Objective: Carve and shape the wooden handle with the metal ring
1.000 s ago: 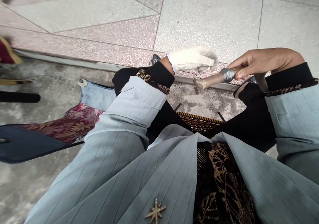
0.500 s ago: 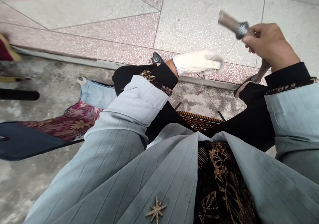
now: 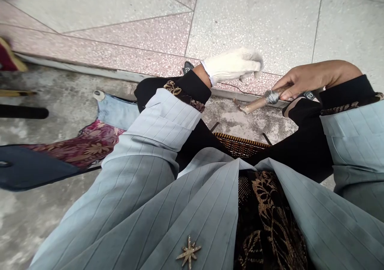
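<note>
My left hand [image 3: 234,65] wears a white knitted glove, its fingers curled together over the edge of the tiled step. Whatever lies inside those fingers is hidden; a thin dark strand [image 3: 235,87] shows just below the glove. My bare right hand [image 3: 312,78] is closed round a wooden stick [image 3: 253,106], whose free end points left and slightly down, below the gloved hand. Near my right fingertips, a grey band of wound wire or thread [image 3: 271,97] wraps the stick. The two hands are apart.
Beneath my lap shows the rim of a woven basket or seat [image 3: 240,144]. Patterned fabric [image 3: 99,142] with blue denim lies to the left, near a black bar [image 3: 24,112]. Speckled floor tiles [image 3: 255,18] end at a low step above rough concrete [image 3: 120,80].
My right hand has swung down and toward me, bringing the stick from above the tiles to below the left glove. My left hand has shifted slightly left, still curled.
</note>
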`<state>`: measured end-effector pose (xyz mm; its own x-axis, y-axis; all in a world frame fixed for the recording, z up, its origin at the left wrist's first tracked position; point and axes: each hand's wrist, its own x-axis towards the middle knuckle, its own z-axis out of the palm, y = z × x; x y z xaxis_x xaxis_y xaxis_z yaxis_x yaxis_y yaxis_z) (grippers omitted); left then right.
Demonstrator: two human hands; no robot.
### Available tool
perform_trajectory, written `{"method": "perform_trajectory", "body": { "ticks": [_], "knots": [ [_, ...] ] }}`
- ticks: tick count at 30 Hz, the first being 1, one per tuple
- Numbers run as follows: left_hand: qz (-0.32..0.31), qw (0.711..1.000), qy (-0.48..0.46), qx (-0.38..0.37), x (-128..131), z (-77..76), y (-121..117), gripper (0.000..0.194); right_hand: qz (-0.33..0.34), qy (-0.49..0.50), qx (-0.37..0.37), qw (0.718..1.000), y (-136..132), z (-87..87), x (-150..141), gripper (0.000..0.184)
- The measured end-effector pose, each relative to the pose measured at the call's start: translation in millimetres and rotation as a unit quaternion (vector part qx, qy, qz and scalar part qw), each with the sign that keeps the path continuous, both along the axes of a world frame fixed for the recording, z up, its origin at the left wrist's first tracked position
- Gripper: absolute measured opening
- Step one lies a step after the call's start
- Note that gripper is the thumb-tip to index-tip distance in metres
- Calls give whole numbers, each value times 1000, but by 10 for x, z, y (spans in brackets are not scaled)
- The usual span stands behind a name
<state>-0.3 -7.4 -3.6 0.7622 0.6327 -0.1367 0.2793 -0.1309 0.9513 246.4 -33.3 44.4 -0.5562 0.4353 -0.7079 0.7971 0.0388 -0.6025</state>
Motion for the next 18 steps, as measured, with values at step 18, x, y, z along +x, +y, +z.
{"method": "perform_trajectory", "body": {
  "ticks": [18],
  "knots": [
    [-66, 989, -67, -115, 75, -47, -100, 16, -208, -141, 345, 904, 84, -36, -64, 23]
  ]
}}
